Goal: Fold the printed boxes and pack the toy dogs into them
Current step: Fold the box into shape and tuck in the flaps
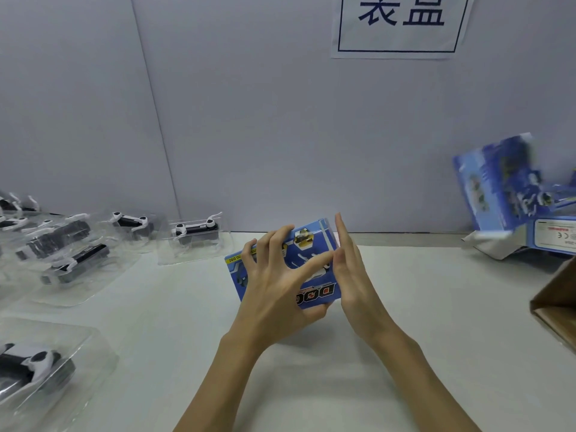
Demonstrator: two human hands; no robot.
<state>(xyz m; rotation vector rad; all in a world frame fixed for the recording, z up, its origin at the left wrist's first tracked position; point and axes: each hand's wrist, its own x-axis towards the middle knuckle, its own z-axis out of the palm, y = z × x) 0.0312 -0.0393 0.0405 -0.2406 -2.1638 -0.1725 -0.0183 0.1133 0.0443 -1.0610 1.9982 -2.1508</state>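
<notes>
Your white table (405, 322) carries bagged toy dogs (194, 233) at left, boxes (505, 194) and a carton (558, 304) at right.

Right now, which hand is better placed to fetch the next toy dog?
Probably the left hand: the toy dogs lie in clear trays on its side. But it grips the blue box, so the right hand, flat against the box's end, must take over first.

Bare bench (420, 307) lies open right of the hands, bounded by printed boxes (511, 194) and a cardboard carton (558, 307) (far right); bagged toy dogs (74, 247) crowd the left.
</notes>
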